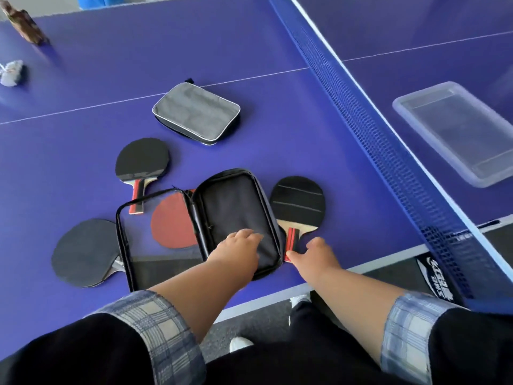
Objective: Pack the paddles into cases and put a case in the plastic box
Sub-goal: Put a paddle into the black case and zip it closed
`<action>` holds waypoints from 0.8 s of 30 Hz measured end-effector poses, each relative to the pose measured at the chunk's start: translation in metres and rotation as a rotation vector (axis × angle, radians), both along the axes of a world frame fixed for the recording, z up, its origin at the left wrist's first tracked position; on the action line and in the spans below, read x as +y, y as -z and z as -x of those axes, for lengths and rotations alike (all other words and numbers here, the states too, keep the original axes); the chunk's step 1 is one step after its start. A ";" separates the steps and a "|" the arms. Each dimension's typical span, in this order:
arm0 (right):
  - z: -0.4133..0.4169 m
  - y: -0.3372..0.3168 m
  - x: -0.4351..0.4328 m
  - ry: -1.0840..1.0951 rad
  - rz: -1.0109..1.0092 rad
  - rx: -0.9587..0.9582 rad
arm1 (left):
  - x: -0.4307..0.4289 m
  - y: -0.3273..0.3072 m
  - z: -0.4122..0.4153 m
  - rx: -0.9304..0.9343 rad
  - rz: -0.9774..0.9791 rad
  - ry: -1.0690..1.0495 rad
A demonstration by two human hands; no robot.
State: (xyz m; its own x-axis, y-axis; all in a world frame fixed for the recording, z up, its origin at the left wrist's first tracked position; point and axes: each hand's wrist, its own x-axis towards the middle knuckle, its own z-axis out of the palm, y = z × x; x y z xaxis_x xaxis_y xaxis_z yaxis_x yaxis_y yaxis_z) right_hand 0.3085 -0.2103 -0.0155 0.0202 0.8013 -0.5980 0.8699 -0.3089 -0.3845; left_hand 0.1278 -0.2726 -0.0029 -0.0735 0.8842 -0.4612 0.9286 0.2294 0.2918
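Blue ping-pong table (69, 173), net (374, 129) runs from 12 to 4 o'clock. Clear plastic box (455, 129) sits past the net at 3. Open black case (236, 201) is at centre, closed grey case (195, 112) at its 12. Paddles:
- red paddle (173, 220) under the mesh flap
- black paddle (143, 159) at 10
- second black paddle (83, 252) at 8
- right-side paddle (297, 201) at 3

Left hand (241, 243) lies flat on the case lining, fingers loosely together. Right hand (316, 252) has its thumb on the right-side paddle's handle; can't tell if it's clamped.
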 end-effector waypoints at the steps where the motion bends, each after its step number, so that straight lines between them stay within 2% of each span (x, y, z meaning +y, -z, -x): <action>1: 0.001 0.002 0.000 -0.008 0.044 0.003 | 0.006 0.002 -0.007 -0.047 0.015 -0.009; 7: 0.017 0.010 0.004 0.029 0.058 0.054 | 0.041 0.011 -0.037 -0.110 0.056 0.039; 12: 0.007 0.009 0.016 0.076 0.113 0.126 | 0.065 0.014 -0.049 -0.272 0.084 -0.307; 17: 0.006 0.005 0.022 0.015 0.122 0.087 | 0.069 0.022 -0.050 -0.296 0.142 -0.354; 21: 0.026 0.010 0.031 0.192 0.170 0.094 | 0.066 0.026 -0.047 -0.426 0.122 -0.511; 24: 0.036 0.016 0.038 0.293 0.208 0.070 | 0.068 0.026 -0.046 -0.465 0.132 -0.541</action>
State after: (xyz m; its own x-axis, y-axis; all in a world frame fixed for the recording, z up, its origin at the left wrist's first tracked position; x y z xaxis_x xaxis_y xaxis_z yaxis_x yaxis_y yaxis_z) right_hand 0.2726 -0.1720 -0.0318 0.1837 0.6287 -0.7557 0.7067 -0.6188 -0.3430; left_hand 0.1741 -0.2049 -0.0293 -0.2557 0.7141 -0.6517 0.4617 0.6825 0.5666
